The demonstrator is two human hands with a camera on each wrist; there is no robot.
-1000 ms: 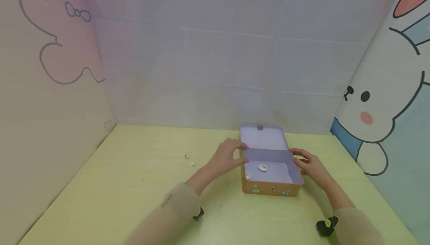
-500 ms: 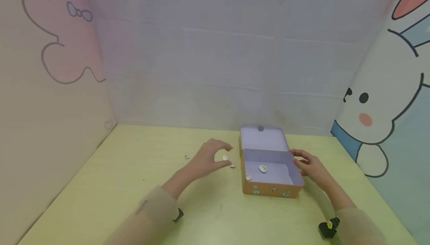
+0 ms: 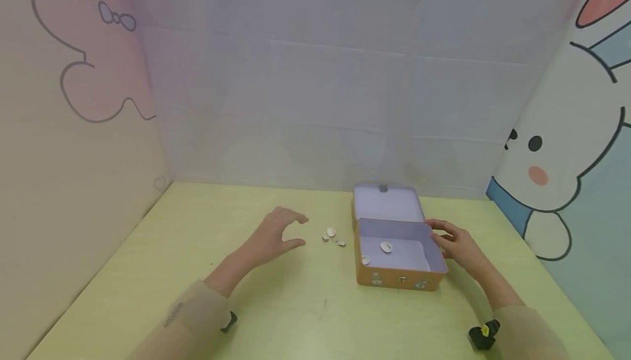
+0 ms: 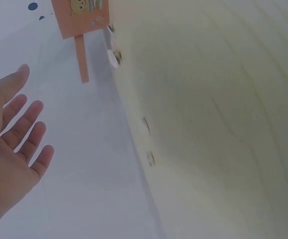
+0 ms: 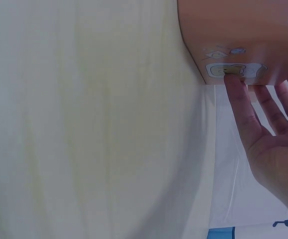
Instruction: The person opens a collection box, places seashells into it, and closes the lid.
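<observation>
An orange tin case (image 3: 399, 278) with a lilac inside stands on the table, its lid (image 3: 388, 202) thrown back. Two small white seashells lie in it, one shell (image 3: 386, 247) near the middle and another shell (image 3: 365, 260) at the front left corner. My right hand (image 3: 460, 247) rests at the case's right side; in the right wrist view a fingertip (image 5: 233, 79) touches the printed orange wall. Left of the case, my left hand (image 3: 266, 236) hovers with thumb and fingers spread and nothing between them. Several small shells (image 3: 331, 232) lie between it and the case.
The pale yellow table (image 3: 315, 316) runs back to a white covered wall (image 3: 296, 102). Side panels with a pink bear and a white rabbit (image 3: 557, 168) flank it. A black device (image 3: 482, 336) is strapped at the right wrist.
My left hand has drawn away leftward from the case's left rim, uncovering several shells on the table and covering the spot where two others showed. The right hand stays at the case.
</observation>
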